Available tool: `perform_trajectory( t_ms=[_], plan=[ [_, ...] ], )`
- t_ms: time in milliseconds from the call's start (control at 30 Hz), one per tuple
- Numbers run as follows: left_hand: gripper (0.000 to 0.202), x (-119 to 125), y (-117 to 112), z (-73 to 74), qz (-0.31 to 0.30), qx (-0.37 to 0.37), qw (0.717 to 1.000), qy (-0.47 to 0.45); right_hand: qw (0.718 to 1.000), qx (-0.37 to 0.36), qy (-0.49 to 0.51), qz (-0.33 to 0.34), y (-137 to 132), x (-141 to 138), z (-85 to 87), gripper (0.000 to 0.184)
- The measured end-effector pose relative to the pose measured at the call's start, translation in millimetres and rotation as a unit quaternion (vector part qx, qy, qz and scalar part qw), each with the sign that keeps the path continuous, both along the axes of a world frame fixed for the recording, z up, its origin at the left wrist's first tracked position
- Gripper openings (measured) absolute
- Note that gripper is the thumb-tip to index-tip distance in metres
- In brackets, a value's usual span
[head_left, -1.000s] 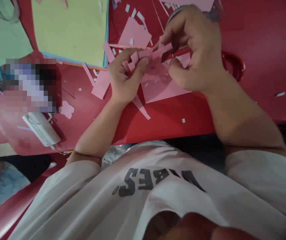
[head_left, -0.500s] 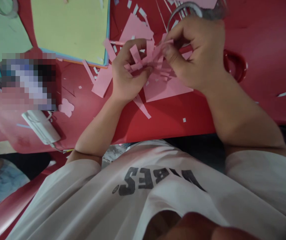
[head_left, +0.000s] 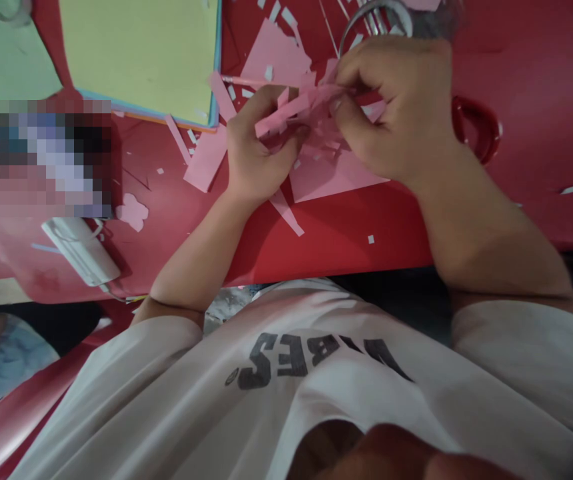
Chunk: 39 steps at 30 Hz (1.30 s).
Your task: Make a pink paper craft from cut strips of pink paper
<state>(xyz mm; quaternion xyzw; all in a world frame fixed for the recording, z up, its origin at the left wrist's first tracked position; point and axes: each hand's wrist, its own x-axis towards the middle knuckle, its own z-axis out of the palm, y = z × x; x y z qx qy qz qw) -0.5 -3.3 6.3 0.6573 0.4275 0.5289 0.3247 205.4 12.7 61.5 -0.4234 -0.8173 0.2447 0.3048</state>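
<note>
Between my two hands is a bundle of pink paper strips (head_left: pixel 291 112). My left hand (head_left: pixel 259 147) is closed on its left side, thumb below and fingers curled behind. With thumb and index finger, my right hand (head_left: pixel 391 110) pinches the strips at their right end. Some strip ends stick out toward the left palm; how they join is hard to make out. Under the hands lies a flat sheet of pink paper (head_left: pixel 336 183), partly hidden. A narrow pink offcut (head_left: pixel 287 213) pokes out below my left hand.
A stack of yellow and blue paper (head_left: pixel 141 60) lies at the upper left. A roll of tape (head_left: pixel 401 17) is behind my right hand, a red ring-shaped object (head_left: pixel 491 143) to its right. A white power bank-like box (head_left: pixel 81 250) with a cable sits left. White scraps litter the red table (head_left: pixel 336 240).
The pink strips have turned in my hands; the ends that stood up now lie slanted toward my left palm. My right hand still pinches their right end.
</note>
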Motion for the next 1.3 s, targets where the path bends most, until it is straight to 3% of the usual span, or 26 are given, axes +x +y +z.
perform_trajectory(
  t_ms=[167, 333, 600, 833, 1133, 1300],
  plan=[
    [0.028, 0.2, 1.3, -2.6, 0.000, 0.010, 1.000, 0.007, 0.999, 0.037, -0.002, 0.040, 1.8, 1.1, -2.8, 0.017],
    [0.013, 2.5, 0.1, -2.6, 0.019, 0.028, 0.999, 0.009, 0.998, 0.046, -0.042, 0.025, 2.5, 5.2, -2.3, 0.014],
    [0.016, 1.0, 1.1, -5.8, 0.009, 0.010, 1.000, -0.004, 0.992, 0.076, -0.088, 0.043, 6.7, 6.4, -6.0, 0.015],
    [0.016, 4.4, 0.0, -3.5, 0.010, 0.010, 1.000, -0.017, 0.985, 0.092, -0.144, 0.015, 5.9, 9.1, -1.1, 0.018],
    [0.022, -0.2, -5.7, 14.4, -0.009, -0.052, 0.998, -0.015, 0.983, 0.092, -0.153, 0.032, 2.8, 8.9, 6.2, 0.018],
    [0.024, -1.3, -4.6, 15.5, 0.007, -0.048, 0.998, -0.028, 0.986, 0.095, -0.133, 0.019, 2.3, 8.4, 8.0, 0.019]
  ],
)
